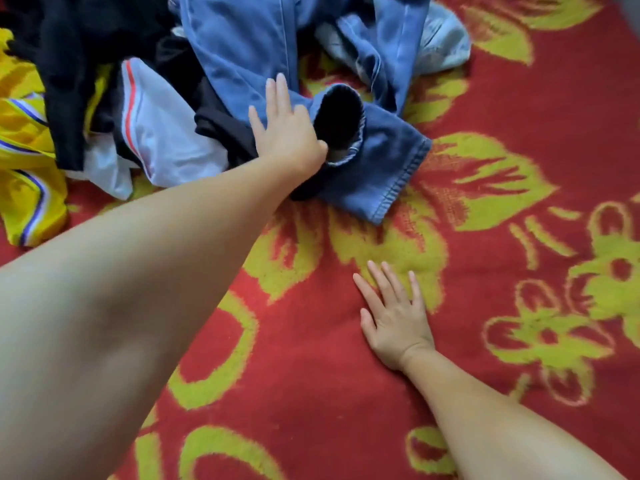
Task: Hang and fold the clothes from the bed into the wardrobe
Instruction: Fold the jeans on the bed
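left hand (287, 133) on jeans (374, 168) — flat

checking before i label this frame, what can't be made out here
Head view only:
- Left hand: thumb tucked at the open cuff of the blue denim jeans; grip unclear.
- Jeans' waist: cut off by the top edge.
- Black garments: heaped, types unreadable.
- Yellow striped jersey: cut off by the left edge.
- Wardrobe: out of view.
- Right hand: flat on the red floral blanket.
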`<state>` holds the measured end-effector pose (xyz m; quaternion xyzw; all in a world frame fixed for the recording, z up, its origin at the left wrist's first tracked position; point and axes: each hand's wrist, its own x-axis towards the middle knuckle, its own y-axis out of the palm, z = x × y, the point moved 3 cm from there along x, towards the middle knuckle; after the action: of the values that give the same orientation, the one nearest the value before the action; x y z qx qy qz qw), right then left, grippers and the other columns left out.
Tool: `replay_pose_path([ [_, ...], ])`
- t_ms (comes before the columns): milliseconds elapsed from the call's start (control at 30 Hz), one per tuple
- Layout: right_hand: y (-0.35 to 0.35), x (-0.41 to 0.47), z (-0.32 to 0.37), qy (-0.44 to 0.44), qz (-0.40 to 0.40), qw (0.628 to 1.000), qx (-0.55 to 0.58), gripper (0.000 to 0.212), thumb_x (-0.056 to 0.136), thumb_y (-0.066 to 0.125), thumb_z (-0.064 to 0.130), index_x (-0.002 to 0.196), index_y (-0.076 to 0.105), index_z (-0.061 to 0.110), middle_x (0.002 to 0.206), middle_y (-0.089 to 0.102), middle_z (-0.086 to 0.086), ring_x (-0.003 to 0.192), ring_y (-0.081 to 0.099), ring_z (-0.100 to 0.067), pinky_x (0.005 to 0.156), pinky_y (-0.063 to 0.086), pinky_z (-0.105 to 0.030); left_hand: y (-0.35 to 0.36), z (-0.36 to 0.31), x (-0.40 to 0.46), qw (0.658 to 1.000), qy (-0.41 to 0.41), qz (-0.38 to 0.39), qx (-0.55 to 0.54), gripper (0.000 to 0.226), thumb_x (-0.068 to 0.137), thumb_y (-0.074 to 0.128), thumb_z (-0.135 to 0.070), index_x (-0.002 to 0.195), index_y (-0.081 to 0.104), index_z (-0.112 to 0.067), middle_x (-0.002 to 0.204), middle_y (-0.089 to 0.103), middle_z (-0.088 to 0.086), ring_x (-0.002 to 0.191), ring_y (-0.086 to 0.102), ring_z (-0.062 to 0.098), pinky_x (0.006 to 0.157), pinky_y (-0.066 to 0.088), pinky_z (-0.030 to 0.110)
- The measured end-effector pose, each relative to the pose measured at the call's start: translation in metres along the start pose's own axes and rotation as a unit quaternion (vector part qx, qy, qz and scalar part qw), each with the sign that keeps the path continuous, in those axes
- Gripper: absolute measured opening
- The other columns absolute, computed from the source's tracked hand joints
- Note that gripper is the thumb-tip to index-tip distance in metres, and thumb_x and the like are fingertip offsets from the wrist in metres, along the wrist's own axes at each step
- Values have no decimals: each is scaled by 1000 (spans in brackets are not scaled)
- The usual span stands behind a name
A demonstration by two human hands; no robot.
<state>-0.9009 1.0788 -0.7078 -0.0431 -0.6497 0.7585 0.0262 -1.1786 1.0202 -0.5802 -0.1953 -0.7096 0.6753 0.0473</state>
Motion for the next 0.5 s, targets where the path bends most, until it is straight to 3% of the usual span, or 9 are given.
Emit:
replay_pose_path([
  [67,0,0,-3,3,-2,1000,-5,57,87,36,38,143,35,27,153,36,-3,141,26,-21,114,11,-52,-3,12,1,998,-18,-21,-47,27,94,39,-16,113,55,-6,139,45,18,133,35,27,113,18,41],
  [100,1,0,-3,6,-1,1000,-5,57,87,36,38,143,34,27,152,36,-3,141,26,-20,114,10,-51,-6,20,-4,994,-15,-53,-98,18,93,36,-12,93,54,-6,115,57,19,114,48,32,98,31,37],
  [133,1,0,-3,8,0,1000,-10,57,87,36,38,143,34,27,152,37,-3,141,26,-20,114,9,-51,-12,28,-14,986,-13,-73,-146,17,92,37,-10,76,44,-9,91,57,17,95,49,34,79,32,35],
  [200,2,0,-4,13,4,1000,-14,56,87,35,38,142,34,27,151,38,-3,141,26,-20,114,9,-50,-23,42,-42,968,-28,-86,-232,28,87,39,-7,62,27,-12,62,39,8,71,40,32,61,21,34],
  [267,2,0,-5,22,15,1000,-8,55,88,34,38,141,36,27,151,39,-3,140,26,-19,115,6,-48,-25,48,-77,943,-58,-54,-323,22,77,39,-11,57,28,-13,53,33,5,59,36,28,56,25,34],
  [333,-6,2,-2,31,48,998,8,54,89,33,39,141,40,25,149,42,-4,140,27,-19,115,4,-46,-26,48,-116,902,-78,-9,-424,11,59,35,-16,56,36,-6,51,39,13,52,45,33,52,42,34],
  [433,-33,11,9,92,153,979,95,42,100,34,29,138,46,19,153,35,-6,142,26,-16,116,8,-41,-30,47,-175,843,-111,59,-523,29,47,33,-15,61,51,4,54,50,22,51,58,34,55,56,45],
  [467,-49,16,13,160,183,944,222,35,103,33,24,131,52,16,150,38,-9,134,32,-15,114,19,-33,-31,49,-193,837,-118,83,-527,26,46,33,-14,59,51,0,53,47,16,51,53,27,54,52,40],
  [500,-72,21,18,254,199,866,383,33,105,31,23,122,57,11,141,47,-10,122,39,-14,104,33,-26,-37,50,-209,834,-124,113,-526,26,46,33,-14,59,53,-5,53,45,11,53,49,22,54,46,34],
])
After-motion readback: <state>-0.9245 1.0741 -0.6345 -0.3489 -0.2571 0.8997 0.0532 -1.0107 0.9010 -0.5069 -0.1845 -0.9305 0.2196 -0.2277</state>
